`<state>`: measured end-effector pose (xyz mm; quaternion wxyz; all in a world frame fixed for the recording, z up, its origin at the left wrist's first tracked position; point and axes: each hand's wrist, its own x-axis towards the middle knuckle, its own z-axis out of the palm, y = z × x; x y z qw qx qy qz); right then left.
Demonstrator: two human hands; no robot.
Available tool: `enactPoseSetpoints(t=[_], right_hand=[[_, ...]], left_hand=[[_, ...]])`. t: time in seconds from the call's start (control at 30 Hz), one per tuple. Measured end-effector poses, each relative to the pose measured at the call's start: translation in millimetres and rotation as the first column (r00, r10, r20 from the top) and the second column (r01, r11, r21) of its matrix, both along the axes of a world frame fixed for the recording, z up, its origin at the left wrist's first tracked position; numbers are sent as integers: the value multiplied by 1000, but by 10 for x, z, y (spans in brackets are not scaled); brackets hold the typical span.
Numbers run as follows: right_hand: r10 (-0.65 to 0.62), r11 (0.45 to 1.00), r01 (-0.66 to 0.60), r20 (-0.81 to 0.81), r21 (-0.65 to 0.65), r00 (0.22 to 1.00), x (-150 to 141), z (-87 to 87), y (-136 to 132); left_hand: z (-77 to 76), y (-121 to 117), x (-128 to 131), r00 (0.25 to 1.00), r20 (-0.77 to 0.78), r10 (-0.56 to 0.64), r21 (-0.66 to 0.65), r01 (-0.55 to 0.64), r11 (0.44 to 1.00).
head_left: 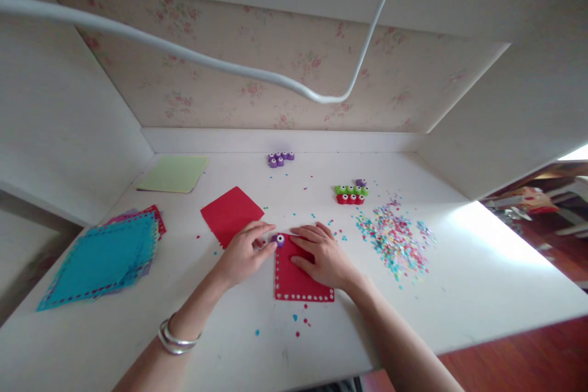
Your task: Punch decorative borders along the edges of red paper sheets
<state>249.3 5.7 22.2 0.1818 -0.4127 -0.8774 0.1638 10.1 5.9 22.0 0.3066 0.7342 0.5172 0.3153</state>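
"Red sheet [305,272]: where is it placed, and how is it held?"

"It is laid flat at the lower centre of the frame. Its upper part is covered by the right hand [321,252], palm down, fingers slightly spread and closed on nothing."

"And the left hand [243,257]?"

"The purple punch [278,239] is touched by its thumb at the sheet's upper left corner. Whether the punch is firmly gripped cannot be told."

"Which step is in hand?"

"Edge punching, as judged: holes are seen along the left and bottom borders. Loose cut-outs [397,236] are scattered at centre right."

"What is called for at the next press?"

"The sheet should be kept flat and seated squarely in the punch slot, with spacing matched to the adjacent hole. If the sheet is allowed to skew, an uneven border may be produced. Pressure should be applied from above, with fingertips kept off the slot."
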Motion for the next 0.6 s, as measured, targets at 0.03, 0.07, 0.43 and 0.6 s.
enactPoseSetpoints(t=[0.03,0.07,0.43,0.6], right_hand=[[0,1000,0,1,0,1000,0,4,-2],[-1,1000,1,1,1,1000,0,8,-4],[7,1000,-7,-30,6,1000,18,-5,-2],[-4,1000,4,-47,4,999,26,-36,-7]], left_hand=[[35,16,21,1000,14,15,-27,-15,1000],[66,36,48,999,23,27,-47,-25,999],[87,193,309,994,-106,31,-154,-47,987],[-21,283,357,986,-161,49,-318,-99,943]])
